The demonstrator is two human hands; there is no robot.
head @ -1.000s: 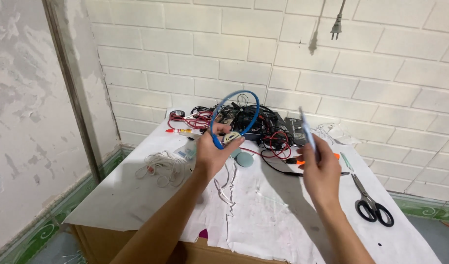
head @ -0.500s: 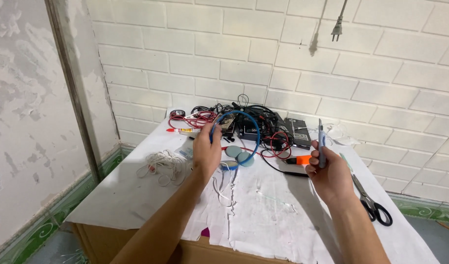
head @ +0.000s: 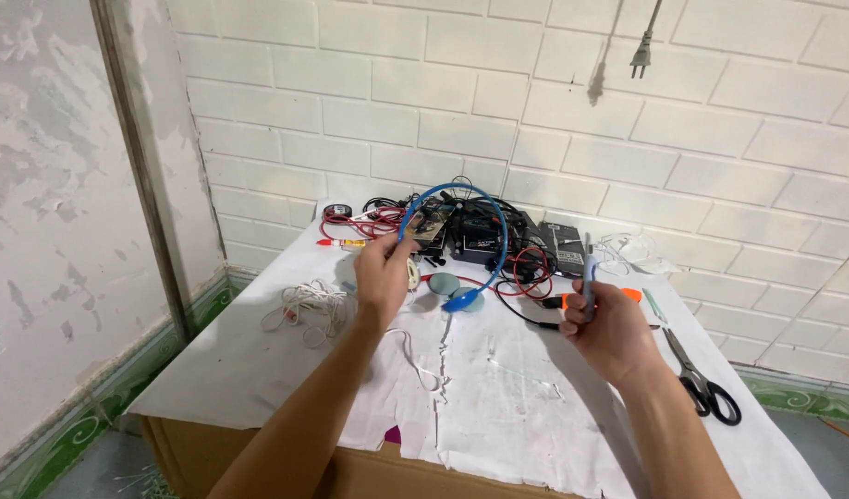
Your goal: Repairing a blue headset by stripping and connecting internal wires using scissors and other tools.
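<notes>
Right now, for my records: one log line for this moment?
left hand: holds blue plastic headband headphones | right hand: grips slim blue pen-shaped tool | black-handled scissors: on table

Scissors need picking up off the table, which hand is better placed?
Probably right. The scissors lie at the table's right side, just beyond the right hand, though that hand grips a thin blue tool. The left hand is across the table, holding the blue headset.

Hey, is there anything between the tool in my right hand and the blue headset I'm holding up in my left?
Nothing visible. The left hand holds the blue headset up over the table; the right hand grips a slim blue tool upright. The gap between them is open air, with only red and black wires lying lower on the table.
</notes>
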